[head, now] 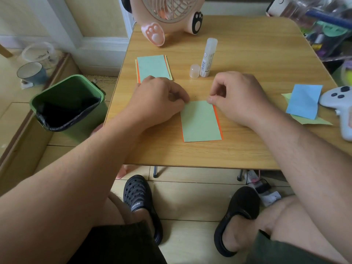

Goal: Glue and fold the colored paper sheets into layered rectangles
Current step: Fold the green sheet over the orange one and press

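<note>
Green-orange rectangle (201,121) mid-counter (247,60), top corners pinched by left hand (159,100) and right hand (236,96). One finished stack (153,68) behind; blue sheet (303,101) and glue (208,57) waiting.

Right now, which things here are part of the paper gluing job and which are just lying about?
Part of the job: green and orange rectangle under both hands; finished stack; glue stick and its cap; blue sheet.

Just lying about: fan; game controller; green bin; mug.
</note>
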